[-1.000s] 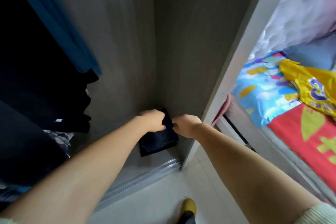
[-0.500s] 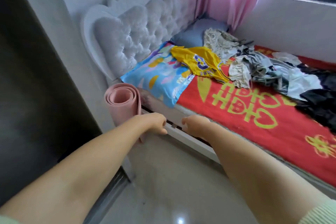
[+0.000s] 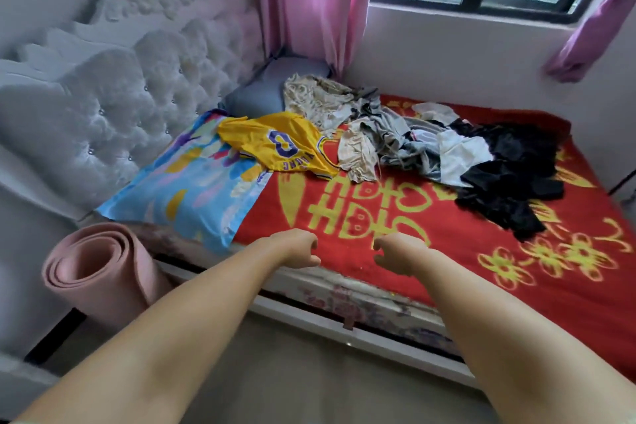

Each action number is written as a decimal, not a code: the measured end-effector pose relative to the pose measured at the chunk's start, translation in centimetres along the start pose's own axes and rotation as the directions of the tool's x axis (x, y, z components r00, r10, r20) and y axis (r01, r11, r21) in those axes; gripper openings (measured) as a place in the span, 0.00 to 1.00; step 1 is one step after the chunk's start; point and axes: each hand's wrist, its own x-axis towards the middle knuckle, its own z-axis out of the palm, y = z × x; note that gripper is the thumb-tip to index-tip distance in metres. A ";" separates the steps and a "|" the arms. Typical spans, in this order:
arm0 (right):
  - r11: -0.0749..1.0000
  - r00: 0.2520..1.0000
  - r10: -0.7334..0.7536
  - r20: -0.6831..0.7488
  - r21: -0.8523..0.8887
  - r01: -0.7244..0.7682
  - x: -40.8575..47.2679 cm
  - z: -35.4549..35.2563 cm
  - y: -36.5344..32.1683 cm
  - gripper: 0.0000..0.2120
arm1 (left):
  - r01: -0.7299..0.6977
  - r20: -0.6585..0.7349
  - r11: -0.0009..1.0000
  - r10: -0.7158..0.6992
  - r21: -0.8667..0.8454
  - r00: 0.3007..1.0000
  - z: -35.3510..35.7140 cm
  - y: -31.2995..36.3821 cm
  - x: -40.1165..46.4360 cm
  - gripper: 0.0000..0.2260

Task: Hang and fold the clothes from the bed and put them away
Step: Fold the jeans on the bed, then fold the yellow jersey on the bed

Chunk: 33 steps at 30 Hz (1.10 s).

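Crumpled clothes (image 3: 430, 144) heaped across bed (image 3: 395, 251)

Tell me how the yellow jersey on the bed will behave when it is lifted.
The yellow jersey lies crumpled, so it will probably hang limp. Its shiny cloth suggests it is light and may slip through a loose pinch.

Single head-worn wide-angle view, forward and downward, close over bed (image 3: 378, 272); both forearms at bottom edge

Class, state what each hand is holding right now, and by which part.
Nothing: the left hand and right hand hover loosely curled above the red bedspread.
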 end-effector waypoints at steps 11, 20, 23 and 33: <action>0.994 0.993 0.103 -0.057 0.043 -0.100 10.2 -4.7 5.9 0.18 | -0.086 -0.011 0.993 0.087 0.082 0.996 -7.5 0.1 14.4 0.23; 0.989 0.991 0.127 -0.040 0.086 -0.124 20.2 -9.3 6.9 0.18 | -0.126 0.058 0.979 0.119 0.160 0.991 -13.9 -3.6 25.3 0.23; 0.991 0.994 0.106 -0.019 0.078 -0.104 23.0 -9.5 8.0 0.17 | -0.139 0.093 0.977 0.125 0.159 0.988 -14.0 -3.3 28.4 0.23; 0.997 0.998 0.050 0.036 0.055 -0.052 34.2 -11.8 16.6 0.18 | -0.018 0.123 0.997 0.009 0.069 0.992 -15.8 -3.1 39.7 0.21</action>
